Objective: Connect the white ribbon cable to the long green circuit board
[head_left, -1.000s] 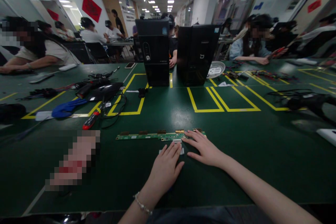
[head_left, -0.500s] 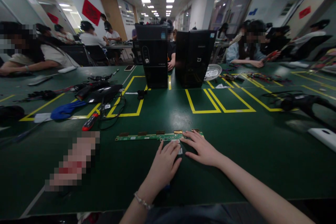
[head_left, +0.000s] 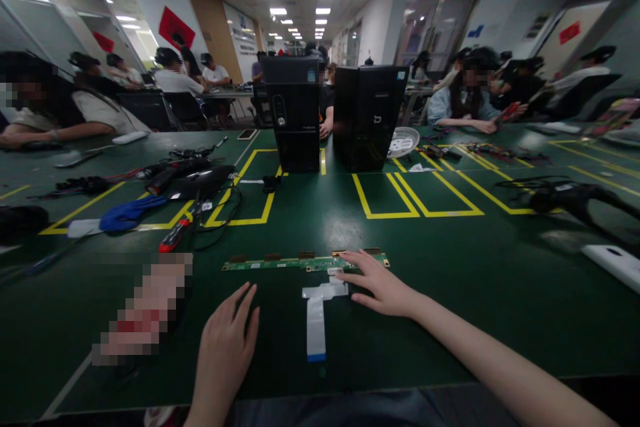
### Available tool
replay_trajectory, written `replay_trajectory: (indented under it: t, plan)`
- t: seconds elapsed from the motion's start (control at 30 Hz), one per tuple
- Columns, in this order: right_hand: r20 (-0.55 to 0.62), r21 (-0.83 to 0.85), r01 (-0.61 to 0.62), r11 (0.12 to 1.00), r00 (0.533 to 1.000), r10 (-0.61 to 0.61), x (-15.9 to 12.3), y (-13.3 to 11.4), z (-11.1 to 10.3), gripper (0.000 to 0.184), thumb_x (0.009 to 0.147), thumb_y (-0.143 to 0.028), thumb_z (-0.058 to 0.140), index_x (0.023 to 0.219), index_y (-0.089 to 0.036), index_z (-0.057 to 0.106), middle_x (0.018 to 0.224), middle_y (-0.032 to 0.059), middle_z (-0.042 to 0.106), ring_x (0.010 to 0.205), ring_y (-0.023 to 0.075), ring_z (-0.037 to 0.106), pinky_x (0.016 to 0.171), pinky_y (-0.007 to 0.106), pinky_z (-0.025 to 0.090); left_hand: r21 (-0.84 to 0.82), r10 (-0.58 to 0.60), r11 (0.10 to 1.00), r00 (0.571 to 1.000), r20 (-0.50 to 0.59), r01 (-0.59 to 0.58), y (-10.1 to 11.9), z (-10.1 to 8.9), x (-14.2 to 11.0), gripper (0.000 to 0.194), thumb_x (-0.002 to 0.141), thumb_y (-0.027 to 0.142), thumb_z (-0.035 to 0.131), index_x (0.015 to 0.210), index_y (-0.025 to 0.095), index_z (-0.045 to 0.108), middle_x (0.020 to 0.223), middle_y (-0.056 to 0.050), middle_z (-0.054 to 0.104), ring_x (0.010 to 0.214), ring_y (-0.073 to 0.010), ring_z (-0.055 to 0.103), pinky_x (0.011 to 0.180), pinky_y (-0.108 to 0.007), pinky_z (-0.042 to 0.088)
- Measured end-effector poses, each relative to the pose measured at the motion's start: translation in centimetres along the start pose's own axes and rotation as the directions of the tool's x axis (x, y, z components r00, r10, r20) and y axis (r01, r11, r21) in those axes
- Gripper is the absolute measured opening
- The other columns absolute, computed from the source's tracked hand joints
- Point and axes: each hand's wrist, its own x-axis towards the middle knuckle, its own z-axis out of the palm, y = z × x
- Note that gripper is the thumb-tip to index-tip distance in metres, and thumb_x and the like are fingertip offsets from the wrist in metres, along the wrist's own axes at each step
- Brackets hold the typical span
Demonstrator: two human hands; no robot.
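A long, narrow green circuit board lies crosswise on the dark green table. From its lower edge a white flat ribbon cable with a blue end runs toward me, bent sideways near the board. My right hand rests with spread fingers over the right part of the board, its fingertips touching the board and the top of the cable. My left hand is apart from both, to the left of the cable, fingers stretched out and holding nothing.
Two black computer towers stand at the back. On the left lie a red-and-black screwdriver, a blue glove and tangled cables. A white basket and a black cabled device are on the right. People sit around.
My left hand has come off the board and moved left and toward me, uncovering the ribbon cable. My right hand stays on the board in nearly the same place.
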Motion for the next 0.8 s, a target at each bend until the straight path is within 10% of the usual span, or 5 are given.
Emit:
replay_trajectory:
  t: [0.8]
  plan:
    - [0.186, 0.074, -0.003, 0.997, 0.982, -0.011, 1.1, 0.3, -0.2, 0.058, 0.092, -0.055, 0.047, 0.145, -0.034, 0.039, 0.153, 0.0083, 0.027, 0.142, 0.0294, 0.022, 0.116, 0.055, 0.008, 0.018, -0.128, 0.992, 0.986, 0.106, 0.127, -0.8, 1.4, -1.3, 0.044, 0.095, 0.036, 0.036, 0.124, 0.015, 0.061, 0.126, -0.014, 0.061, 0.116, -0.0291, 0.056, 0.096, -0.047, 0.047]
